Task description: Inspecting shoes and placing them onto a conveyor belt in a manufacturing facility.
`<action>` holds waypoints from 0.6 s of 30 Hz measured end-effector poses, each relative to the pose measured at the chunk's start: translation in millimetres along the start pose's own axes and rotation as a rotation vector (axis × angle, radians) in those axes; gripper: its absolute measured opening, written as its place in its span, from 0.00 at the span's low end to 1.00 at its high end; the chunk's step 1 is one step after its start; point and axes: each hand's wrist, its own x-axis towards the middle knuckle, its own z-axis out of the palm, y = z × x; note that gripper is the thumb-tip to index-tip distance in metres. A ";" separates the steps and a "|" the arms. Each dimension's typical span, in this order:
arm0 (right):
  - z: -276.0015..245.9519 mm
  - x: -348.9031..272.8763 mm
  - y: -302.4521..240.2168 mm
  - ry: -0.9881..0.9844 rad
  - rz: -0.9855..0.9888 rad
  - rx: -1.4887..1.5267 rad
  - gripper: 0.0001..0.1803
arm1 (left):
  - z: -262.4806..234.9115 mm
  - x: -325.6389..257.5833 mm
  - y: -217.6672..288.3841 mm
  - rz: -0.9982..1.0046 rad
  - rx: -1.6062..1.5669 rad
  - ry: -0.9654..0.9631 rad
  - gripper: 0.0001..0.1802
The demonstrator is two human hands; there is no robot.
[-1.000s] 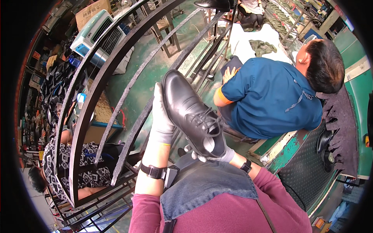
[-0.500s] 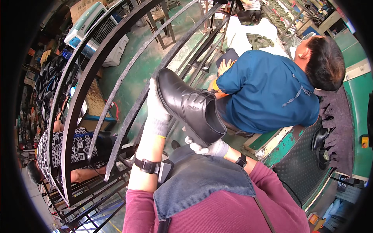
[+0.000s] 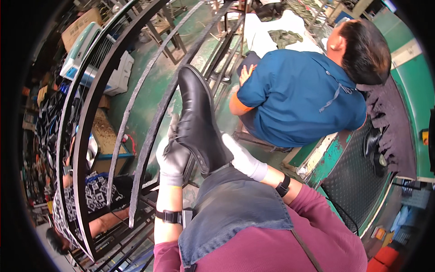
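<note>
Both gloved hands, left hand [image 3: 172, 156] and right hand [image 3: 242, 158], grip the black shoe [image 3: 197, 120]; smooth leather could slip from gloved fingers and drop.

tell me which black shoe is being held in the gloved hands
The tall black shoe at centre, gripped by both gloved hands; the other black shoe lies untouched at right.

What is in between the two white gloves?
The black leather shoe. In the head view it sits between the gloved left hand and the gloved right hand, and both hands touch it.
</note>
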 end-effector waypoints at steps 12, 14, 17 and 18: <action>0.5 11.3 3.9 0.090 -0.118 -0.266 0.41 | 19.1 6.1 -18.0 -0.096 0.206 0.153 0.33; 2.2 9.6 -0.5 0.074 -0.142 -0.298 0.41 | 13.1 2.5 -17.8 -0.066 0.241 0.163 0.29; 2.4 8.5 -4.2 0.036 -0.134 -0.264 0.39 | 6.1 -2.1 -20.0 -0.030 0.172 0.174 0.26; 1.8 8.0 -2.9 0.036 -0.107 -0.234 0.38 | -1.2 -4.1 -21.0 -0.046 0.177 0.208 0.23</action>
